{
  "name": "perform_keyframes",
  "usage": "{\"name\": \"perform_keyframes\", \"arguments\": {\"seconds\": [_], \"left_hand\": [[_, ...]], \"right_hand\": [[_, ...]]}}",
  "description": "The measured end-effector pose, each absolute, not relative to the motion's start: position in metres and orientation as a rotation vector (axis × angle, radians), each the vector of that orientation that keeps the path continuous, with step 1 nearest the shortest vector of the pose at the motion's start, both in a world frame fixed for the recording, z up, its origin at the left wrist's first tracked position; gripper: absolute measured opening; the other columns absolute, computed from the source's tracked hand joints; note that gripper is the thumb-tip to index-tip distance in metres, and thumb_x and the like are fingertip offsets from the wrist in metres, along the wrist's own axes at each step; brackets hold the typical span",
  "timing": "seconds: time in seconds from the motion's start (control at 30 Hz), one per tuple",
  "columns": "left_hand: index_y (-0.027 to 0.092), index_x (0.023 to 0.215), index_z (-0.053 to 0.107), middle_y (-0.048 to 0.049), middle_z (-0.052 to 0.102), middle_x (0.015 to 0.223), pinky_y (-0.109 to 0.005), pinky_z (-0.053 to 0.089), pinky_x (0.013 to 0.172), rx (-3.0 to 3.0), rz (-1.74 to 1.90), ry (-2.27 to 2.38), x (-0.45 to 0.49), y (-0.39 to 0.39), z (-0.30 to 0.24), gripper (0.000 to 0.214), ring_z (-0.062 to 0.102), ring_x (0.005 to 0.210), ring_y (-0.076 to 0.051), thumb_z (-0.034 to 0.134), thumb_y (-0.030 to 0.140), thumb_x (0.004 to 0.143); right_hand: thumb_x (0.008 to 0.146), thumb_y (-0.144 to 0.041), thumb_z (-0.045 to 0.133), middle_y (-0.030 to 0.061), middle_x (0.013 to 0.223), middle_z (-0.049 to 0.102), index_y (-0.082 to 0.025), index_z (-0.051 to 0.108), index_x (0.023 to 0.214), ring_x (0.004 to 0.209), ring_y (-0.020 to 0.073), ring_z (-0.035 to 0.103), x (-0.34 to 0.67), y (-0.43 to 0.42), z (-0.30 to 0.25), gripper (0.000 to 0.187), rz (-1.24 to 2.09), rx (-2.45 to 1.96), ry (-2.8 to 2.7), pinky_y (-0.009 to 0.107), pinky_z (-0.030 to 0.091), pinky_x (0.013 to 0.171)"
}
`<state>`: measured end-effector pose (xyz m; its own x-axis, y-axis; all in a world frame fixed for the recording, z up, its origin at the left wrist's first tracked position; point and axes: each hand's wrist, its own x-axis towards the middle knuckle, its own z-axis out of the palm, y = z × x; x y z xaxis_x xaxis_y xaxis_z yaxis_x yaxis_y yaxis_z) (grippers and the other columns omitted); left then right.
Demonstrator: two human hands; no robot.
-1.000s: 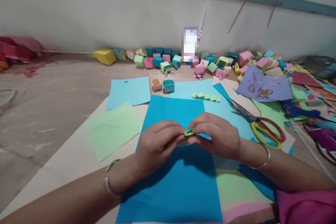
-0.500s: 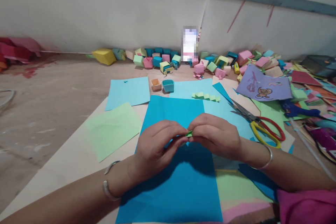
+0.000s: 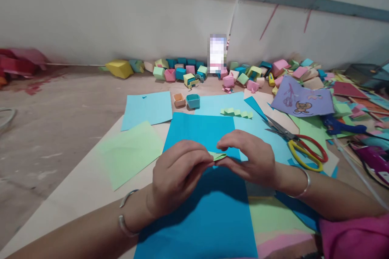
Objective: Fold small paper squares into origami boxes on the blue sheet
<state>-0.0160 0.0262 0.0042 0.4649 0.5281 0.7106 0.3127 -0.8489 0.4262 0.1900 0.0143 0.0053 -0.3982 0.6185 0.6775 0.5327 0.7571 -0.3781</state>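
Observation:
My left hand and my right hand meet above a large blue paper sheet. Both pinch a small folded strip of light green paper between their fingertips. The fingers of each hand are curled closed around the strip, and most of it is hidden by them. A silver bangle sits on each wrist.
A zigzag-folded green strip lies beyond the hands. Scissors with red and yellow handles rest to the right. Light blue and light green sheets lie left. Small paper boxes and many coloured cubes line the wall. Craft clutter fills the right side.
The green strip looked like a curled loop a second ago; now it is pressed flatter between the fingertips. Both hands have shifted slightly toward me.

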Motion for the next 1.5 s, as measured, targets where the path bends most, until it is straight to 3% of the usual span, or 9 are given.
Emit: {"name": "perform_keyframes", "arguments": {"seconds": [0.2, 0.9, 1.13, 1.33, 1.5], "left_hand": [[0.017, 0.092, 0.061, -0.0036, 0.068, 0.083, -0.024, 0.054, 0.068, 2.490, 1.346, 0.697, -0.016, 0.027, 0.004, 0.014, 0.064, 0.076, -0.013, 0.064, 0.008, 0.083], [0.017, 0.095, 0.062, -0.0042, 0.069, 0.085, -0.024, 0.054, 0.069, 2.467, 1.323, 0.667, -0.017, 0.027, 0.003, 0.018, 0.064, 0.078, -0.013, 0.063, 0.005, 0.082], [0.018, 0.087, 0.062, -0.0030, 0.070, 0.082, -0.022, 0.053, 0.068, 2.384, 1.274, 0.747, -0.012, 0.027, 0.003, 0.015, 0.065, 0.076, -0.012, 0.059, 0.004, 0.084], [0.019, 0.075, 0.063, 0.0008, 0.069, 0.071, -0.021, 0.051, 0.061, 2.256, 1.212, 0.842, -0.008, 0.033, 0.006, 0.011, 0.064, 0.066, -0.011, 0.064, 0.011, 0.082], [0.019, 0.071, 0.063, 0.0004, 0.069, 0.070, -0.023, 0.051, 0.061, 2.215, 1.088, 0.838, -0.006, 0.035, 0.006, 0.012, 0.064, 0.065, -0.012, 0.064, 0.013, 0.082]], "right_hand": [[0.089, -0.026, 0.063, 0.0057, 0.076, 0.071, -0.018, 0.062, 0.088, 0.074, 0.0146, 0.065, 0.189, 0.018, 0.005, 0.009, 0.055, -0.761, -2.085, 0.025, 0.050, 0.068], [0.087, -0.020, 0.065, 0.0060, 0.076, 0.070, -0.018, 0.063, 0.086, 0.071, 0.0139, 0.064, 0.192, 0.018, 0.002, 0.004, 0.262, -0.738, -2.049, 0.024, 0.050, 0.066], [0.091, -0.023, 0.058, 0.0047, 0.066, 0.063, -0.018, 0.056, 0.070, 0.064, 0.0131, 0.056, 0.190, 0.017, 0.009, 0.022, 0.390, -0.764, -2.090, 0.025, 0.043, 0.062], [0.094, -0.023, 0.052, 0.0048, 0.070, 0.060, -0.016, 0.060, 0.077, 0.068, 0.0135, 0.052, 0.196, 0.023, 0.013, 0.020, 0.526, -0.835, -2.285, 0.025, 0.040, 0.061], [0.091, -0.020, 0.054, 0.0010, 0.064, 0.059, -0.016, 0.064, 0.082, 0.059, 0.0102, 0.048, 0.194, 0.019, 0.016, 0.014, 0.519, -0.900, -2.262, 0.022, 0.037, 0.055]]}}
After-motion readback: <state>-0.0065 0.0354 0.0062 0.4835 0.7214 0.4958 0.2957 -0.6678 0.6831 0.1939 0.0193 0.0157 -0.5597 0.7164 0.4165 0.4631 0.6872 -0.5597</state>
